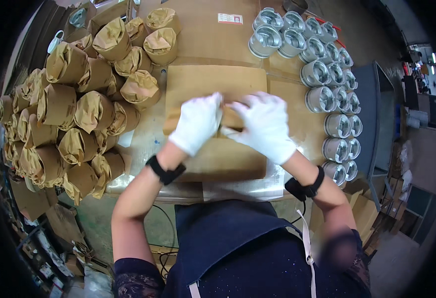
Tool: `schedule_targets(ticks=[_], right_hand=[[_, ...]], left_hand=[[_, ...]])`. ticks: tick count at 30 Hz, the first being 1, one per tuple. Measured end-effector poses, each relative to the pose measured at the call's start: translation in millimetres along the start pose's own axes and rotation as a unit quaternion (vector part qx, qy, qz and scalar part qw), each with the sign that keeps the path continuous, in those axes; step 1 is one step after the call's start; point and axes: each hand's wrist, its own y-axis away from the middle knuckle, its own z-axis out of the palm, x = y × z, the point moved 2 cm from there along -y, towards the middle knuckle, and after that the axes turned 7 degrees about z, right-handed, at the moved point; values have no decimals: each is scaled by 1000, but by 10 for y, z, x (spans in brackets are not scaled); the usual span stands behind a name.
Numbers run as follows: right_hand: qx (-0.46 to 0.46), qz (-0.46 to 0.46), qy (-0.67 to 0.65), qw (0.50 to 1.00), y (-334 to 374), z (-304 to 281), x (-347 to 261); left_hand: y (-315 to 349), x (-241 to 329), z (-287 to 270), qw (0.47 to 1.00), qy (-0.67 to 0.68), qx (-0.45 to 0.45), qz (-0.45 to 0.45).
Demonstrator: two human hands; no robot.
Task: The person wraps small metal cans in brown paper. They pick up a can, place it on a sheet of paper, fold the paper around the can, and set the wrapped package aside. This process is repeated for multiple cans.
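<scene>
In a white glove, my left hand (196, 123) is closed on the left side of a piece of brown paper (232, 119) over the middle of the table. My right hand (265, 124), also gloved and a little blurred, has its thumb and fingers bent round the right side of the same paper. Whatever the paper covers is hidden between the hands. Under them lies a flat stack of brown paper sheets (215, 79). Both wrists wear black bands.
Many paper-wrapped bundles (94, 111) are piled on the left of the table. Bare metal pistons (266, 40) stand in rows along the right. A small printed card (230, 19) lies at the far side. A grey metal cabinet (372, 119) is beyond the right edge.
</scene>
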Motion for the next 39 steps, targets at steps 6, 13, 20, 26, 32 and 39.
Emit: schedule_targets(ticks=[6, 13, 20, 26, 32, 39], right_hand=[[-251, -21, -137, 958, -508, 295, 204], [-79, -48, -9, 996, -475, 235, 491], [161, 2, -165, 973, -527, 885, 525], [211, 7, -192, 958, -387, 890, 525], [106, -74, -220, 967, -351, 934, 1087], [83, 190, -293, 933, -256, 920, 362]], left_hand=[[-118, 60, -105, 974, -65, 44, 215], [-670, -350, -124, 988, -70, -44, 133], [-238, -769, 540, 961, -235, 59, 137], [-511, -568, 368, 935, 260, 210, -118], [-526, -239, 743, 894, 263, 164, -323], [-244, -250, 1074, 697, 561, 332, -300]])
